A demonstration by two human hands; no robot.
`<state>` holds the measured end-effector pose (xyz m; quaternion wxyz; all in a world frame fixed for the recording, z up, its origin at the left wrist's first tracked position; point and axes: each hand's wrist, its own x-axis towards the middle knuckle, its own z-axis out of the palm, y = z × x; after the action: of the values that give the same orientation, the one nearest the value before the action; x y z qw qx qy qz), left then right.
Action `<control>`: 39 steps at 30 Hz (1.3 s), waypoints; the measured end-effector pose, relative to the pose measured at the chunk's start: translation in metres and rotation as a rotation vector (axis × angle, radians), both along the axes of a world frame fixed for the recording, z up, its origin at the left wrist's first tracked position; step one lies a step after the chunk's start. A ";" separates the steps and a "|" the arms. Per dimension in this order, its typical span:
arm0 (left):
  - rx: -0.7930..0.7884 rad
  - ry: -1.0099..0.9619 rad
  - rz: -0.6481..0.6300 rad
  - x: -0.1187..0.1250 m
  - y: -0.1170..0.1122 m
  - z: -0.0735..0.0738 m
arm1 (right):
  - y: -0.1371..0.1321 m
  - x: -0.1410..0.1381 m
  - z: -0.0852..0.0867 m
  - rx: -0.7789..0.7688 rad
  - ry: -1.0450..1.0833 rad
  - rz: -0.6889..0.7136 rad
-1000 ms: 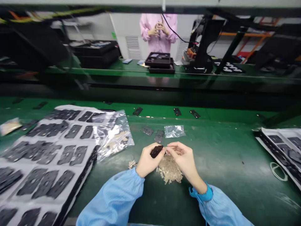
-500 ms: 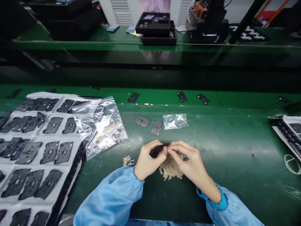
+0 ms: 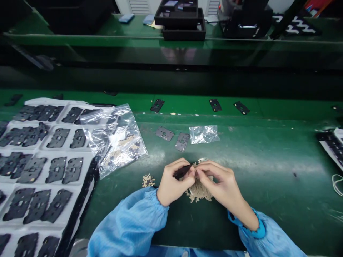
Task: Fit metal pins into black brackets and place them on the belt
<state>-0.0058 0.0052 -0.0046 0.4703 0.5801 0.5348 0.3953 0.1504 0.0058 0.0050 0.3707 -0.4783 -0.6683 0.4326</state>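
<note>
My left hand [image 3: 174, 182] pinches a thin black plate-like part [image 3: 183, 171] between thumb and fingers. My right hand [image 3: 218, 180] meets the part's tip, its fingertips pinched together against my left fingers. Whatever those fingertips hold is hidden. Under both hands lies a heap of small tan die-cut pieces [image 3: 199, 191], and a smaller cluster of them [image 3: 148, 181] sits left of my left wrist. Light blue sleeves cover both forearms.
A white tray [image 3: 32, 117] of black plates lies left, partly under a clear bag of tan pieces [image 3: 115, 141]. Two grey plates [image 3: 164, 133] and a small clear bag [image 3: 204, 134] lie ahead on the green bench. Black trays [image 3: 183, 21] stand on the far bench.
The whole scene has slid upward in view, and the person in pink has left the frame. My hands stay together, and the black part now lies flatter.
</note>
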 end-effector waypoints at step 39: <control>-0.229 -0.089 0.015 -0.002 -0.001 -0.009 | 0.012 0.018 -0.004 -0.192 -0.065 0.008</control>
<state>-0.0082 0.0044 -0.0137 0.5537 0.5006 0.5593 0.3605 0.1683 0.0180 0.0010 0.2996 -0.5228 -0.6373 0.4804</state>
